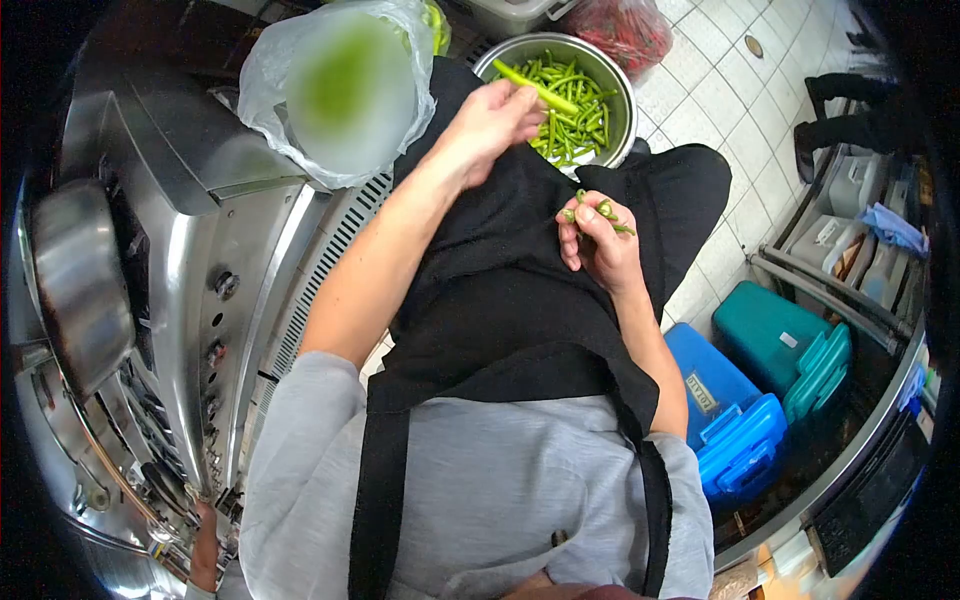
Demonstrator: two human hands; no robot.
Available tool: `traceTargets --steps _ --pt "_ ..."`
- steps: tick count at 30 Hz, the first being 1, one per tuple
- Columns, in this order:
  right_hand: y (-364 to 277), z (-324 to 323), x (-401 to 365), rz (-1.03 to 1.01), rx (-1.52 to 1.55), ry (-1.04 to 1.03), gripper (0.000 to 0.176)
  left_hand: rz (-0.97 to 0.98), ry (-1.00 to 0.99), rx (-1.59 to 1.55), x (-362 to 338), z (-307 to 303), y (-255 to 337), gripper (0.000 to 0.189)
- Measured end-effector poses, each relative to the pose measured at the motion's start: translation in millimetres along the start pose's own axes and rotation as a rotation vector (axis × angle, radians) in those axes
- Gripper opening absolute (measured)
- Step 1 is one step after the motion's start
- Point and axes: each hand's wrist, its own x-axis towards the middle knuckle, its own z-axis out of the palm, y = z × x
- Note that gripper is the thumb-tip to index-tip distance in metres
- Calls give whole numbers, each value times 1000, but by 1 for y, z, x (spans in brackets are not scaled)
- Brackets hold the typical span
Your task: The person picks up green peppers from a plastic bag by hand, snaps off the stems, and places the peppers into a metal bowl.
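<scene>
My left hand (490, 128) is closed around one end of a long green chili pepper (548, 92), above the near left rim of a round metal bowl (631, 120). Many green chili peppers (585, 125) fill the bowl. Close to my lap, my right hand (610, 245) is closed on several green pepper stems (588, 203), whose cut or torn ends poke out between the fingers. A translucent plastic bag (265, 95) with green contents stands to the left of my left hand; a blurred patch covers much of it.
A bag of red chili peppers (625, 38) lies behind the bowl on the tiled floor (710, 130). Steel kitchen equipment (240, 250) runs along the left. Blue (715, 390) and green (770, 330) plastic bins sit at right. Another person's legs (840, 105) are at upper right.
</scene>
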Motion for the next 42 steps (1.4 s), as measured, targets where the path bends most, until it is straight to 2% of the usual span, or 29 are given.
traceTargets --steps 1,2,3,9,11,12,13,15,17,21,22,23,24,26,27,30,31,33,34,35,37,38,41,42 --pt "-1 -1 -1 -1 -2 0 19 63 12 320 15 -8 -3 31" --pt "-2 -2 -1 10 -7 7 20 171 67 776 26 -22 -3 36" --pt "-3 -3 -1 20 -9 13 20 379 176 928 24 -26 0 38" --pt "-3 -8 -4 2 107 -6 21 326 27 1032 4 -12 -11 29" --pt "-5 -13 -7 16 125 -18 20 516 61 905 -11 -2 -14 27" --pt "-7 -12 -10 23 109 43 21 620 113 819 -21 0 -11 23" --pt "-9 -13 -13 32 94 96 21 618 122 828 -29 -1 -7 23" --pt "-6 -19 -15 12 145 119 19 661 401 473 -47 -19 6 21" --pt "-1 -24 -13 -12 140 140 19 741 611 422 -48 -58 15 21" --pt "-3 -13 1 -3 99 165 13 630 976 525 -6 -177 7 25" --pt "-3 -10 5 13 88 163 13 506 1012 635 2 -202 5 26" --pt "-2 -8 8 27 76 161 12 378 1044 740 9 -219 6 27" --pt "0 -7 10 30 76 157 12 378 1049 740 15 -227 9 27" --pt "3 -10 10 51 55 158 12 13 1150 888 27 -237 13 31" --pt "3 -12 9 51 52 157 12 13 1151 884 39 -248 8 31" --pt "4 -18 6 54 80 195 11 -236 1068 1199 72 -281 -14 34" --pt "4 -18 6 44 89 203 11 -232 1063 1196 72 -287 -15 34" --pt "4 -21 6 29 90 221 11 -177 1007 1394 73 -295 -11 32" --pt "3 -20 6 31 80 227 11 132 1092 1435 68 -298 -18 31" --pt "3 -20 6 34 71 234 11 141 1089 1435 70 -306 -19 31" --pt "5 -23 7 31 88 225 11 149 975 1673 62 -310 -16 34" --pt "5 -24 9 33 101 211 12 146 978 1672 60 -307 -16 34" --pt "5 -20 13 57 108 195 12 18 959 1509 37 -244 13 35" --pt "4 -17 14 61 106 191 12 120 1066 1262 34 -230 15 35"
